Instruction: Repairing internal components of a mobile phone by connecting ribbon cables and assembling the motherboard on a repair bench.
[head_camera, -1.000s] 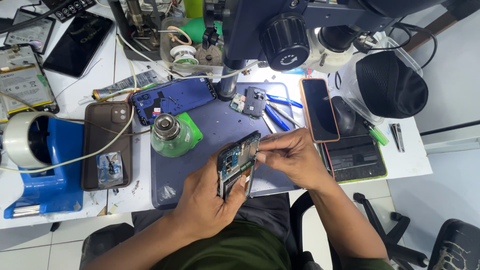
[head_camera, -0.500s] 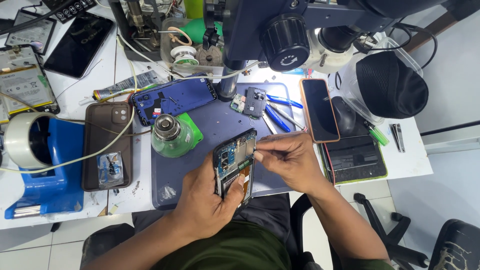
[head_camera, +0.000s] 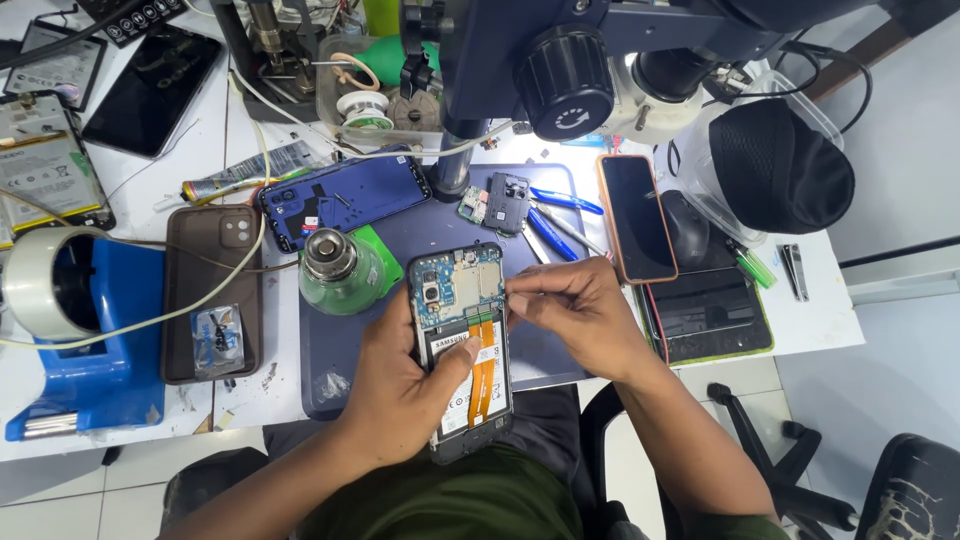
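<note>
Both hands grip: left hand (head_camera: 405, 385) clasps the opened phone (head_camera: 462, 345), right hand (head_camera: 580, 315) pinches something tiny beside its orange flex cable (head_camera: 483, 365), which I might tear by slipping.

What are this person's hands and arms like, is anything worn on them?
Both are bare. The left hand and right hand have no gloves, and no rings or watch show. The forearms are uncovered with no sleeve in view down to the picture's edge. An olive-green garment covers the body below.

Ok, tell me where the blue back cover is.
In the head view, the blue back cover lies left of centre on the bench, beside the microscope post, just above the green-based glass bottle.
</note>
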